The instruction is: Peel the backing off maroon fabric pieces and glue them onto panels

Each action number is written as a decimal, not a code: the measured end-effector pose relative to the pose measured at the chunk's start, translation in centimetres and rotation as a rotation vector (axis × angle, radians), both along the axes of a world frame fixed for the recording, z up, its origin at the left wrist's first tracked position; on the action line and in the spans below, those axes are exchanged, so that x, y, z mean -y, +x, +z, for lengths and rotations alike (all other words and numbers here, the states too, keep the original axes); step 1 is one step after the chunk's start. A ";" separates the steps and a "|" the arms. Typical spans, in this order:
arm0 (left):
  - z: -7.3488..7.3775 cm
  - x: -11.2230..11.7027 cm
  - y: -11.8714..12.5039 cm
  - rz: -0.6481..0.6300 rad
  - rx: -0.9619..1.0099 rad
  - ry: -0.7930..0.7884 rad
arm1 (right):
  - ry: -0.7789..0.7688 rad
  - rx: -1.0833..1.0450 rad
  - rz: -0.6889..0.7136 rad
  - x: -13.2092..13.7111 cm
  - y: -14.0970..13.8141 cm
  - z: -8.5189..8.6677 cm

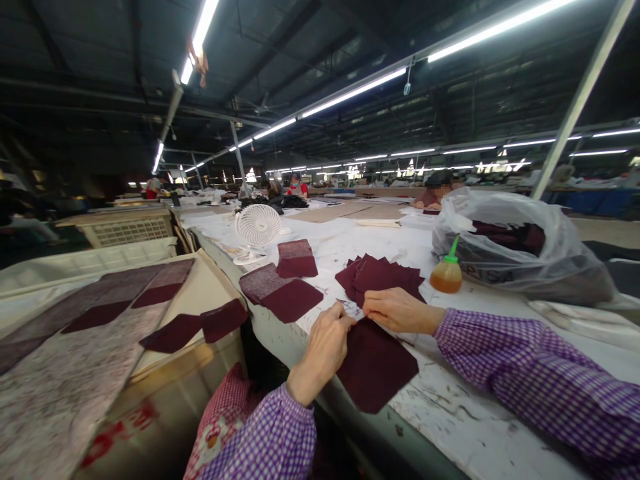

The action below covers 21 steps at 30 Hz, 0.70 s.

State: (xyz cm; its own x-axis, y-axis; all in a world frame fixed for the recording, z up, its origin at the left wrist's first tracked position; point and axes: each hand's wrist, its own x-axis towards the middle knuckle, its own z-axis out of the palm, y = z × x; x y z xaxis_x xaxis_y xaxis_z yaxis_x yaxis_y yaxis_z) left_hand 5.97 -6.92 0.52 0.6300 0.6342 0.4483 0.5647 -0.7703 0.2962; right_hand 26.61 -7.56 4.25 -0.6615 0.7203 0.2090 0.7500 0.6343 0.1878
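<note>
A dark maroon fabric piece (377, 367) with cut corners lies at the table's near edge, partly overhanging it. My left hand (327, 343) is closed with its fingertips on the piece's upper left corner. My right hand (400, 309) pinches along its upper edge, close to the left fingertips. Just beyond my hands sits a fanned pile of maroon pieces (377, 275). To the left lie a larger maroon piece with a greyish band (287, 297) and a smaller stack (297, 259). What lies under my fingers is partly hidden.
A glue bottle (447, 272) with a green nozzle stands right of the pile, beside a plastic bag (530, 247) of dark fabric. A white fan (257, 225) stands farther back. At left, a cream bin (175, 373) carries a board with fabric pieces. Other people work farther off.
</note>
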 end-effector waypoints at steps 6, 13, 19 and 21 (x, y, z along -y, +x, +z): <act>0.2 0.0 -0.1 -0.008 -0.083 0.049 | 0.214 0.280 0.185 0.3 0.4 -1.0; 0.6 0.3 0.1 0.010 -0.138 0.083 | 0.120 0.042 0.052 1.4 0.7 0.2; 0.6 0.0 -0.9 -0.024 0.012 -0.022 | -0.179 -0.280 0.019 2.6 -1.7 -0.5; 0.4 0.0 -2.0 -0.029 0.130 -0.105 | -0.210 -0.307 0.001 2.6 -1.9 -0.6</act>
